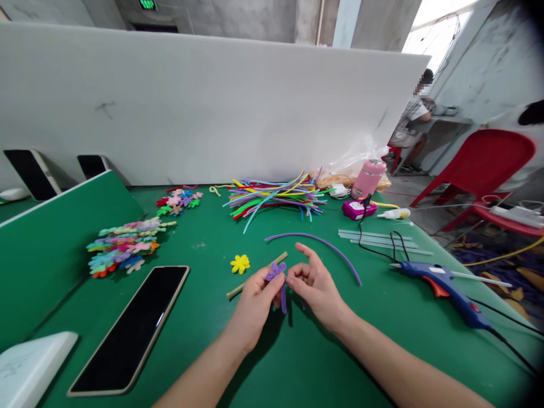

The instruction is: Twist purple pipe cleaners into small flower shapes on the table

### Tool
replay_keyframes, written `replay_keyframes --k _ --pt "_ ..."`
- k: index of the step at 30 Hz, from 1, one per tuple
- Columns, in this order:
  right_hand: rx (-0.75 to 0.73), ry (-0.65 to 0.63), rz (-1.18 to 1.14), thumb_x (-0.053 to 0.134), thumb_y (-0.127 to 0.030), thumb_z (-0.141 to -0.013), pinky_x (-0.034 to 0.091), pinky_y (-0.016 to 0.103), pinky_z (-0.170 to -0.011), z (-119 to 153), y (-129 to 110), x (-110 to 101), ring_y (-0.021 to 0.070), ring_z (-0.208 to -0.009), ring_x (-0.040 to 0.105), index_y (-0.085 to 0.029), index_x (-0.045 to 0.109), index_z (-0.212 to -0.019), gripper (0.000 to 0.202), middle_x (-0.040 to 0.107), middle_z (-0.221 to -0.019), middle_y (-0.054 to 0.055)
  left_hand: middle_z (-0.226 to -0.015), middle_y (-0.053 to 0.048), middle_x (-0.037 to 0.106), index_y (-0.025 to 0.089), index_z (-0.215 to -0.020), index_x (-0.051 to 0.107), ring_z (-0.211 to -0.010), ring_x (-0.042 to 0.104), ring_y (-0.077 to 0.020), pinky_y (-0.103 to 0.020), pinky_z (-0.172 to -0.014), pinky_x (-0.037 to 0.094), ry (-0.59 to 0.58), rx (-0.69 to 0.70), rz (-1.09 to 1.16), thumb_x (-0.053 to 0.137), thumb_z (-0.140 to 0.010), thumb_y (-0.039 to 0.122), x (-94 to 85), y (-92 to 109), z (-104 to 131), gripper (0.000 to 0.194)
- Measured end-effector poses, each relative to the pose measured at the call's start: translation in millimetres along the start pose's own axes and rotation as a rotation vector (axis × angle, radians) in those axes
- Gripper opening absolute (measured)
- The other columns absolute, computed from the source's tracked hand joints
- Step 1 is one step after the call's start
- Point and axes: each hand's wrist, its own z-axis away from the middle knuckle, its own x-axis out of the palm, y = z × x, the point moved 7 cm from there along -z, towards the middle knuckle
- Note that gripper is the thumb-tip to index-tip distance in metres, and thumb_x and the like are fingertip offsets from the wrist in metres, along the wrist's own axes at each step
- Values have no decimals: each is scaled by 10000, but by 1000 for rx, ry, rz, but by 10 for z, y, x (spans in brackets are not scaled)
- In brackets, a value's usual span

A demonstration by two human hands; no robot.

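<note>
My left hand pinches a purple pipe-cleaner flower between thumb and fingers. Its looped petals point up, and a straight purple tail hangs below the thumb. Just to the right is my right hand, thumb and a curled finger pressed together at the flower's edge, forefinger raised. Whether a bit of pipe cleaner is between those fingertips is hidden. A thin olive-coloured stick lies on the table, passing behind my left hand. Beyond it lies a yellow pipe-cleaner flower. A loose purple pipe cleaner curves behind my right hand.
Loose pipe cleaners form a pile at the back. Finished flowers lie in a stack and a smaller heap on the left. A phone lies near my left arm. Glue sticks and a corded glue gun are at right.
</note>
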Motion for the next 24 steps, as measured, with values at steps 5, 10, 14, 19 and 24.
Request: replay_keyframes --k 5,10,14,19,24 --pt "-7 17 -37 654 -246 -689 307 207 -478 4 31 -9 88 -521 446 -220 277 -1231 661 522 -649 -64 -652 22 554 168 -803 602 -597 451 -110 -238 -581 346 -19 1 54 599 -748 274 16 -23 -6 120" --pt "43 3 -26 651 -273 -697 366 209 -476 9 38 14 88 -506 538 -234 272 -1239 663 522 -677 -64 -686 17 573 164 -808 583 -639 488 -114 -252 -639 381 -79 -12 87 583 -772 278 58 -35 -6 119" --pt "53 -31 -18 638 -301 -712 406 213 -482 8 45 42 101 -534 589 -238 308 -1213 603 495 -686 -64 -579 48 489 163 -722 539 -563 433 -94 -222 -553 357 -89 -6 54 562 -789 314 73 -14 7 166" --pt "6 -110 28 606 -267 -739 423 226 -524 -11 67 54 101 -593 594 -241 372 -1169 490 493 -755 -37 -530 62 489 162 -685 557 -488 392 -73 -192 -475 307 16 -17 23 615 -743 298 12 37 12 159" --pt "-160 -147 298 565 -142 -738 393 241 -561 -17 -52 19 117 -689 556 -227 396 -1187 487 558 -804 -2 -651 23 591 157 -782 625 -570 480 -79 -190 -534 361 12 -126 231 677 -686 252 5 -25 -8 145"
